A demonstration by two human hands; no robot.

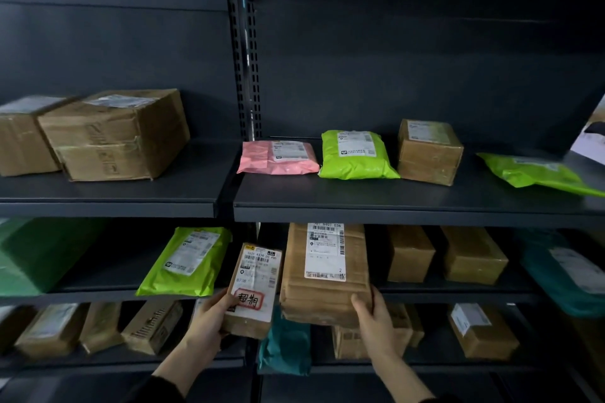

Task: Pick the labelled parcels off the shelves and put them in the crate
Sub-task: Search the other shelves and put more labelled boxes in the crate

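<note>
My left hand (209,317) grips the lower left edge of a small brown box (253,291) that carries a white label and a red stamp. The box is tilted out in front of the middle shelf. My right hand (373,314) holds the lower right corner of a larger brown cardboard parcel (324,275) with a white barcode label, also pulled forward off the middle shelf. Both parcels sit side by side, close to touching. No crate is in view.
The upper shelf (393,203) carries a pink mailer (278,157), green mailers (355,154) and brown boxes (429,150). A green mailer (186,262) lies left of my left hand. More boxes (471,255) and teal bags (284,343) fill the middle and lower shelves.
</note>
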